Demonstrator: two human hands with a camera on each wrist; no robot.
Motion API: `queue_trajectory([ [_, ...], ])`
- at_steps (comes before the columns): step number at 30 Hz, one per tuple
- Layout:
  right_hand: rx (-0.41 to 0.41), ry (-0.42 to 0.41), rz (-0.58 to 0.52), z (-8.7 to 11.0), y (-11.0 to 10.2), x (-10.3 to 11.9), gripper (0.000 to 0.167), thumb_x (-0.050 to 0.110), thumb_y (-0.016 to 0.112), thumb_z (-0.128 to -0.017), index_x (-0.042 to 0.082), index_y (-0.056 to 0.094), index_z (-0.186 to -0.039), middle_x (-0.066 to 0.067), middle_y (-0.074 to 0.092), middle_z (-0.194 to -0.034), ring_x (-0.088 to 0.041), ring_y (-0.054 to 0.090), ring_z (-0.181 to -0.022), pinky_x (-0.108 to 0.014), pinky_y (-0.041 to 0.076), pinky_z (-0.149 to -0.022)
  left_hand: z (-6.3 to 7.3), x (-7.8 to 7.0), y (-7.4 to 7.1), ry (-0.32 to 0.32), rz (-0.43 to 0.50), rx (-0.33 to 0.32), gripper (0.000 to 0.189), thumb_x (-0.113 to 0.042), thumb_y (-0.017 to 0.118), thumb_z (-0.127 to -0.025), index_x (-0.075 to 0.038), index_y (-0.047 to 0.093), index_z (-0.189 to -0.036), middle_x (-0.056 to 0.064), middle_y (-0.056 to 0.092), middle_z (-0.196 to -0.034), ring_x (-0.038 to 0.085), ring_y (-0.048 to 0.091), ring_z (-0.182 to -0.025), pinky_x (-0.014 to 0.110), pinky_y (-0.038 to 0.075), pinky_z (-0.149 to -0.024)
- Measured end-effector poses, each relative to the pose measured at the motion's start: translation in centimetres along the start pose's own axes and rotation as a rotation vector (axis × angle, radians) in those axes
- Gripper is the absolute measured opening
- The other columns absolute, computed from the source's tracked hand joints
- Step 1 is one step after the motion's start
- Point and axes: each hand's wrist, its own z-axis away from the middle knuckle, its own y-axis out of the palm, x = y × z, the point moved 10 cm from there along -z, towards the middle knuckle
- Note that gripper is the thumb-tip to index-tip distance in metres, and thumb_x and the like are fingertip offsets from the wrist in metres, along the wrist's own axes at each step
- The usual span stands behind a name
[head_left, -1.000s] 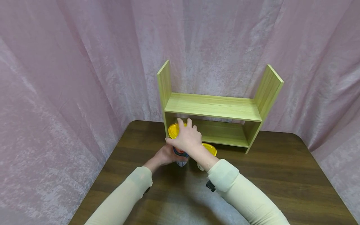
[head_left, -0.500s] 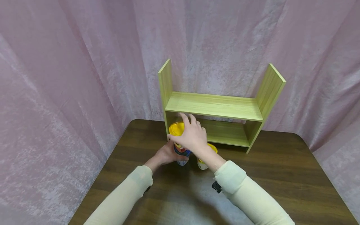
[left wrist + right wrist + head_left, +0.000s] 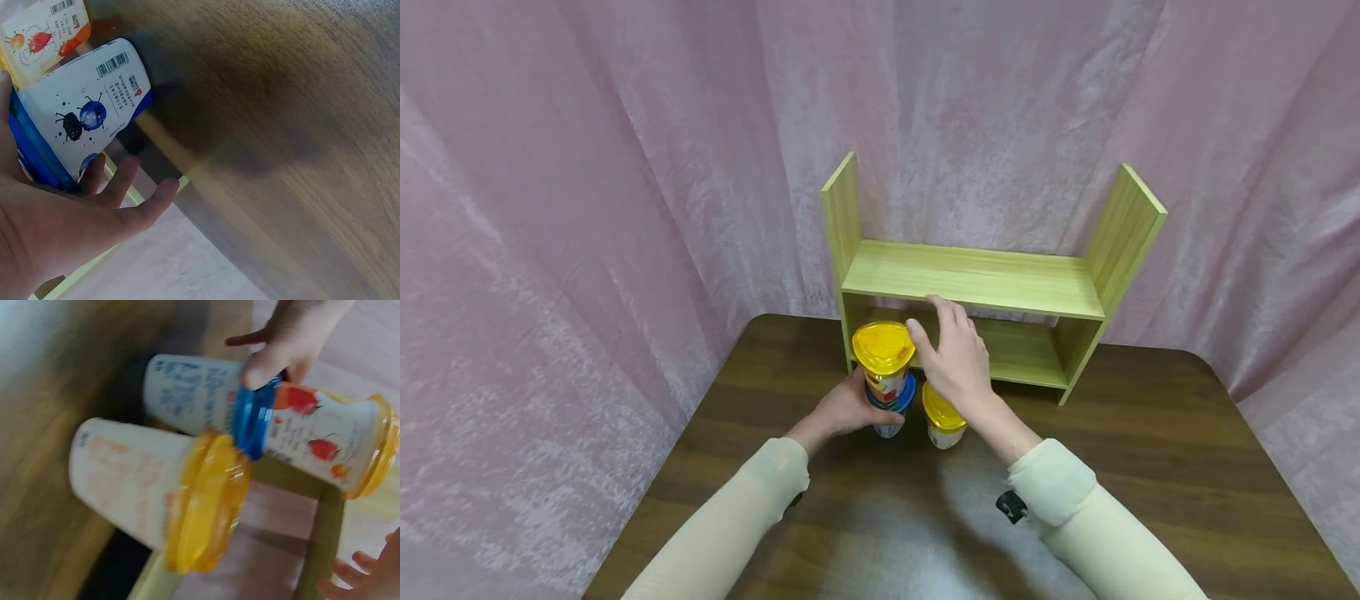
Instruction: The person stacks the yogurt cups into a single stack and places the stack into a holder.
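A white snack cup with a blue lid (image 3: 906, 398) stands on the table. My left hand (image 3: 842, 410) holds it around the lid, thumb in front and fingers behind. On top of it sits a yellow-lidded cup (image 3: 883, 348) with red strawberries printed on its side. A second yellow-lidded cup (image 3: 945, 425) stands on the table just right of the stack. My right hand (image 3: 957, 358) hovers above and behind that cup, fingers spread and holding nothing. In the right wrist view, the blue lid (image 3: 255, 419) meets the base of the strawberry cup (image 3: 325, 434).
A pale wooden two-tier shelf (image 3: 973, 279) stands behind the cups, with tall side panels. The brown wooden table (image 3: 1150, 450) extends to both sides. Pink curtains (image 3: 1000, 108) hang behind and around it.
My right hand has let go of the upper yellow-lidded cup and moved away to the right. That cup now rests on the blue lid. The left hand has stayed in place.
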Motion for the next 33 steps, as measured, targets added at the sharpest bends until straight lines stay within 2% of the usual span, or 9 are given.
queue_trajectory([
  [3, -0.027, 0.003, -0.006, 0.4, -0.4, -1.2, 0.069, 0.066, 0.036, -0.102, 0.014, 0.048, -0.147, -0.013, 0.048, -0.147, -0.038, 0.052, -0.126, -0.062, 0.045, -0.094, 0.0, 0.0, 0.0, -0.001, -0.01, -0.005, 0.096, -0.038, 0.093, -0.072, -0.021, 0.036, -0.147, 0.001, 0.056, -0.135, 0.021, 0.058, -0.121, 0.046, 0.044, -0.108],
  [7, -0.021, 0.026, 0.01, 1.0, -0.4, -2.9, 0.066, 0.062, 0.04, -0.102, 0.013, 0.049, -0.145, -0.014, 0.048, -0.146, -0.039, 0.051, -0.126, -0.062, 0.044, -0.096, 0.1, 0.1, -0.1, -0.015, -0.011, -0.01, 0.096, -0.04, 0.093, -0.073, -0.02, 0.035, -0.147, 0.002, 0.056, -0.135, 0.022, 0.057, -0.122, 0.047, 0.043, -0.108],
  [10, 0.035, 0.068, 0.051, 1.4, 0.3, -4.3, 0.069, 0.064, 0.042, -0.101, 0.014, 0.046, -0.147, -0.016, 0.046, -0.147, -0.04, 0.05, -0.125, -0.062, 0.043, -0.097, 0.1, 0.1, -0.2, -0.021, -0.001, -0.014, 0.096, -0.04, 0.092, -0.073, -0.02, 0.035, -0.147, 0.002, 0.055, -0.136, 0.022, 0.057, -0.122, 0.048, 0.043, -0.109],
  [13, 0.131, 0.106, 0.118, 1.9, 1.4, -5.5, 0.075, 0.07, 0.043, -0.097, 0.018, 0.041, -0.151, -0.017, 0.042, -0.15, -0.041, 0.049, -0.125, -0.062, 0.046, -0.095, 0.1, 0.1, -0.2, -0.016, 0.007, -0.018, 0.096, -0.039, 0.092, -0.073, -0.02, 0.035, -0.147, 0.002, 0.055, -0.136, 0.022, 0.057, -0.123, 0.048, 0.042, -0.109],
  [17, 0.235, 0.116, 0.176, 2.8, 2.7, -6.5, 0.08, 0.073, 0.049, -0.093, 0.02, 0.041, -0.152, -0.018, 0.04, -0.152, -0.042, 0.05, -0.126, -0.061, 0.051, -0.09, 0.1, 0.0, -0.1, 0.008, 0.013, -0.021, 0.095, -0.037, 0.092, -0.074, -0.02, 0.035, -0.147, 0.002, 0.055, -0.135, 0.022, 0.057, -0.122, 0.047, 0.043, -0.109],
  [22, 0.299, 0.1, 0.203, 3.9, 4.0, -7.2, 0.083, 0.07, 0.063, -0.088, 0.019, 0.044, -0.151, -0.017, 0.042, -0.152, -0.043, 0.051, -0.127, -0.06, 0.052, -0.088, 0.0, -0.1, 0.0, 0.033, 0.016, -0.019, 0.095, -0.038, 0.092, -0.074, -0.021, 0.035, -0.147, 0.001, 0.055, -0.135, 0.02, 0.057, -0.122, 0.047, 0.043, -0.109],
  [26, 0.35, 0.105, 0.211, 4.8, 5.1, -8.0, 0.09, 0.066, 0.072, -0.082, 0.018, 0.043, -0.152, -0.019, 0.04, -0.152, -0.047, 0.051, -0.126, -0.063, 0.052, -0.087, -0.1, 0.0, 0.0, 0.022, 0.005, -0.017, 0.096, -0.039, 0.092, -0.074, -0.021, 0.034, -0.148, 0.0, 0.054, -0.136, 0.02, 0.056, -0.123, 0.047, 0.042, -0.109],
  [33, 0.401, 0.117, 0.23, 5.8, 6.2, -9.0, 0.099, 0.067, 0.078, -0.075, 0.02, 0.04, -0.154, -0.023, 0.04, -0.152, -0.049, 0.055, -0.12, -0.065, 0.053, -0.082, -0.1, 0.3, 0.2, -0.001, 0.0, -0.013, 0.097, -0.041, 0.092, -0.073, -0.021, 0.033, -0.148, 0.001, 0.054, -0.137, 0.021, 0.056, -0.123, 0.048, 0.042, -0.11],
])
